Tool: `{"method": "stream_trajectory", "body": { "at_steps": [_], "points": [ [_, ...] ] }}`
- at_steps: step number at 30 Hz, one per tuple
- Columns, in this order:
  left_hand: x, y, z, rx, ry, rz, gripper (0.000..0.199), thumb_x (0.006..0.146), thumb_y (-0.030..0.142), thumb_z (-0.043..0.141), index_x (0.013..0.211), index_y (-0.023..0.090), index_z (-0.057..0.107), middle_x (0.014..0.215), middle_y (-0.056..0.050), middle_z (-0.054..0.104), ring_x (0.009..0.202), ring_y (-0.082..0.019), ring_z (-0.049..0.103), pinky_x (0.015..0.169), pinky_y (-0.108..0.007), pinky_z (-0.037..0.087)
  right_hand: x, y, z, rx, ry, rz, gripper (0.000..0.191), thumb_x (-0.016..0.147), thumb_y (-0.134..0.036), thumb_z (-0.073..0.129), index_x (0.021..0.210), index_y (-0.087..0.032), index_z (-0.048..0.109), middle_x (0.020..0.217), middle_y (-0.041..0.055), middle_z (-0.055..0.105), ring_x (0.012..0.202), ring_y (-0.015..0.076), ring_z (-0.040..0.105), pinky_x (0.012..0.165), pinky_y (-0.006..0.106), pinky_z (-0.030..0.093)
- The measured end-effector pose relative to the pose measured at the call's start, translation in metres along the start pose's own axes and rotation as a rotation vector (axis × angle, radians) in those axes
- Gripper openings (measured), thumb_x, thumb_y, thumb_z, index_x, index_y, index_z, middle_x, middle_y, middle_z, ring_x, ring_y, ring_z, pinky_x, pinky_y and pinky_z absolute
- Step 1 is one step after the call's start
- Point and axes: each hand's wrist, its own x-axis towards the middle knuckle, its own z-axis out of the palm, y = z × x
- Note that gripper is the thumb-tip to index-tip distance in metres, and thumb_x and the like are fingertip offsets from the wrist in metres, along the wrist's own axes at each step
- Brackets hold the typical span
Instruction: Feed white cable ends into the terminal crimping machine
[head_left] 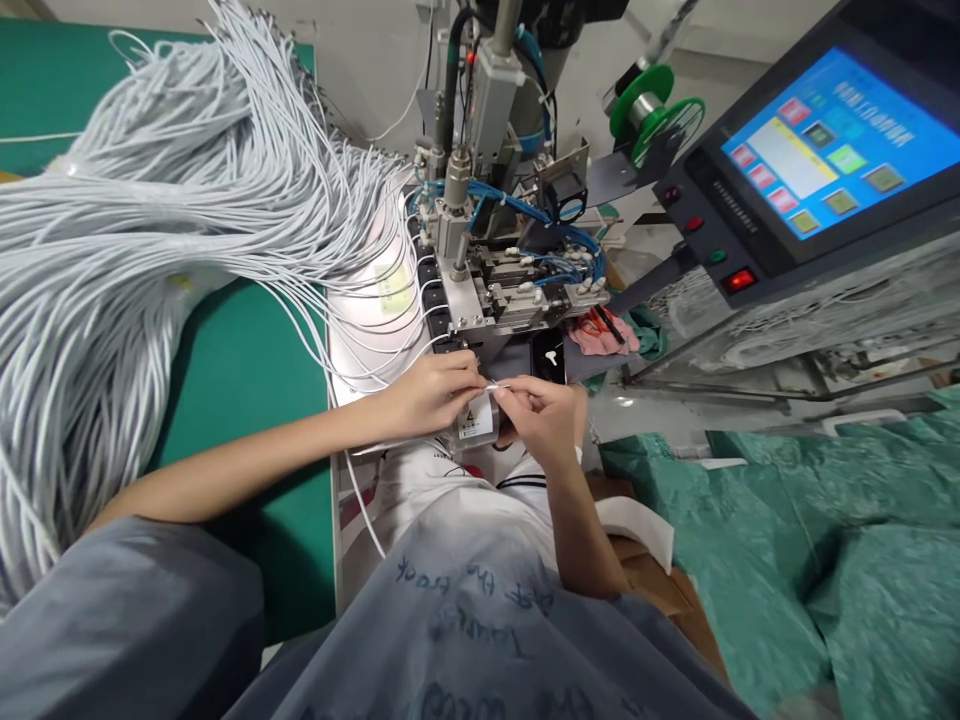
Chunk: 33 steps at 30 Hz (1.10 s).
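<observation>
Both my hands meet in front of the machine [480,290], near its front edge. My left hand [442,392] pinches the end of a thin white cable, and my right hand [534,408] pinches the same small white piece from the other side. The fingertips almost touch. Just below them is a clear container with a white label [475,416]. A row of black holders [435,300] with white cables running into it stands left of the machine head. Fine detail of the cable end is too small to tell.
A large bundle of grey-white cables [187,170] covers the green table [247,400] at left. A touch screen [840,150] stands at upper right, beside a green spool [646,115]. A black phone [548,358] and a pink cloth [600,332] lie right of the hands.
</observation>
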Motion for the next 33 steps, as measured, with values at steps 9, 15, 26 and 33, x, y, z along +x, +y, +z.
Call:
{"method": "stream_trajectory", "body": {
  "at_steps": [9,15,26,33],
  "points": [
    [0.002,0.007,0.008,-0.290,0.101,-0.255,0.015,0.080,0.016,0.061,0.065,0.013,0.060,0.064,0.001,0.054,0.061,-0.009,0.051,0.057,-0.020,0.039,-0.004,0.014,0.019,0.243,0.037,0.049,0.017,0.074,-0.033,0.063,0.069,-0.019,0.070,0.059,0.0001,0.053,0.054,0.0117,0.044,0.049,0.025,0.036],
    [-0.001,-0.007,0.004,0.277,-0.015,0.105,0.026,0.091,0.017,0.041,0.073,0.014,0.059,0.069,-0.006,0.055,0.065,-0.014,0.048,0.060,-0.027,0.039,-0.001,0.004,0.013,-0.118,0.091,-0.157,0.021,0.079,-0.027,0.057,0.061,-0.018,0.065,0.047,-0.0047,0.031,0.046,0.0093,0.030,0.048,0.026,0.030],
    [-0.007,-0.014,0.020,-0.077,0.110,-0.078,0.016,0.090,0.020,0.051,0.091,0.012,0.066,0.077,-0.005,0.059,0.071,-0.011,0.056,0.064,-0.021,0.045,0.015,0.026,0.019,0.083,0.084,-0.021,0.018,0.076,-0.031,0.061,0.067,-0.017,0.068,0.057,-0.0003,0.057,0.054,0.0125,0.049,0.055,0.026,0.040],
    [0.003,-0.033,0.007,0.473,-0.332,-0.185,0.023,0.089,0.010,0.040,0.092,0.007,0.063,0.081,-0.007,0.053,0.056,-0.010,0.046,0.052,-0.022,0.039,0.044,0.076,0.020,0.168,-0.079,0.119,0.019,0.078,-0.030,0.055,0.083,-0.016,0.068,0.083,0.0050,0.069,0.077,0.0173,0.062,0.074,0.030,0.048]
  ]
}}
